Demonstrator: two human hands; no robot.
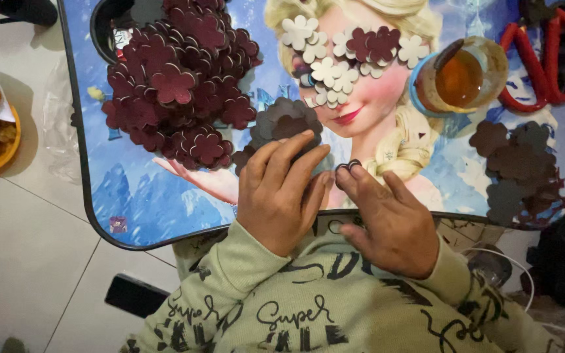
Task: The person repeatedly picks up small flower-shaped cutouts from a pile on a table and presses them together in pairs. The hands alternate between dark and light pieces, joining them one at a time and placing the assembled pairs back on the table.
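Right hand fingers pinch small dark ring, seemingly at fingertips.

Pale tiled floor under a small picture-printed table, evenly lit

left hand over grey foam flowers, right hand pinching a small dark ring, maroon flower heap on tray table

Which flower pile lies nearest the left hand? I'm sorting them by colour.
The small grey-brown pile, just above the left hand at its fingertips. The big maroon heap and the cream pile lie farther up the table.
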